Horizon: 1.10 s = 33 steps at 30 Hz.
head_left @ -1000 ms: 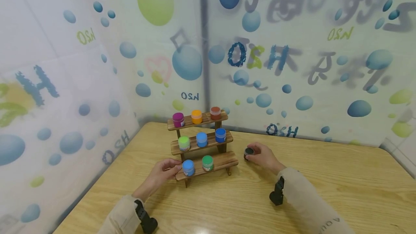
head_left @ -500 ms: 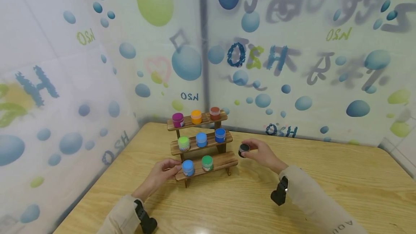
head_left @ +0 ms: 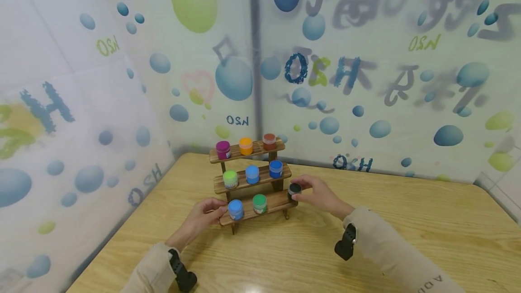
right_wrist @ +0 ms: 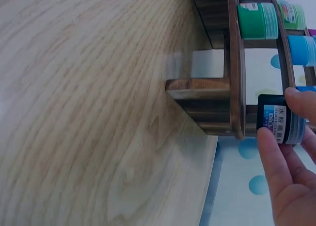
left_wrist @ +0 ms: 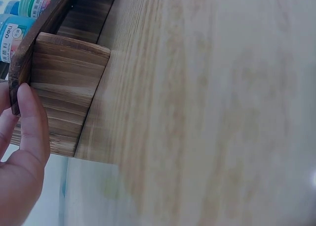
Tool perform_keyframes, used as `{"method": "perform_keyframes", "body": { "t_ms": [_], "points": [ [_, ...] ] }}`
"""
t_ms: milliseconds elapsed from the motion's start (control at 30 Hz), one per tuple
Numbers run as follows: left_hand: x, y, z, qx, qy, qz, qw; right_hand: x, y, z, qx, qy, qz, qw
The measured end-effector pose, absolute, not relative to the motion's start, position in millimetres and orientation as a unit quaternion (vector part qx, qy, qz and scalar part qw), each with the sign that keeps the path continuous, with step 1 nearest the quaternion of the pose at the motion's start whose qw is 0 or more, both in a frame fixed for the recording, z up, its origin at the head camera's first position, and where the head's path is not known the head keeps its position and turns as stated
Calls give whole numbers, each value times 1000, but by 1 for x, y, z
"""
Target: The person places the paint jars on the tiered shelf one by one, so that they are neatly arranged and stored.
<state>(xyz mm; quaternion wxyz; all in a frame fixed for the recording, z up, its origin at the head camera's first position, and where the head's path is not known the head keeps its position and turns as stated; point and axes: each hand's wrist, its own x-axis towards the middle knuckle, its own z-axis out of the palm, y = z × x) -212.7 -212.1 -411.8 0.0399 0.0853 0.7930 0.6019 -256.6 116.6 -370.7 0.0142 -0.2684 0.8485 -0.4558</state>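
A three-tier wooden rack (head_left: 279,198) stands on the table with small paint jars on its shelves. My right hand (head_left: 319,195) pinches a black paint jar (right_wrist: 274,118) between thumb and fingers, at the right end of the bottom shelf. In the right wrist view a narrow gap shows between the jar's base and the shelf edge. My left hand (head_left: 200,219) grips the left end of that shelf, its thumb and fingers on either side of the board in the left wrist view. A light blue jar (head_left: 235,210) and a green jar (head_left: 259,204) share the bottom shelf.
The middle shelf bears a lime jar (head_left: 230,179), a blue jar (head_left: 252,174) and a dark blue jar (head_left: 276,169). On top sit purple (head_left: 223,149), orange and brown jars. Behind the wooden table (head_left: 399,220) hangs a printed curtain (head_left: 366,103).
My right hand has carried the black jar leftward from beside the rack to the right end of the bottom shelf. The left hand keeps its hold on the rack.
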Motion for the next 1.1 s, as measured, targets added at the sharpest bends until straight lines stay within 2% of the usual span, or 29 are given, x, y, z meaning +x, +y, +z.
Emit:
{"method": "perform_keyframes", "body": {
  "t_ms": [567, 800, 1100],
  "points": [
    [-212, -213, -413, 93, 793, 600, 41, -253, 97, -380, -293, 842, -452, 17],
    [-212, -212, -413, 87, 796, 597, 41, -250, 93, -381, -277, 842, -461, 39],
    [-213, -212, -413, 84, 792, 604, 44, -232, 89, -358, -282, 826, -484, 62]
  ]
}}
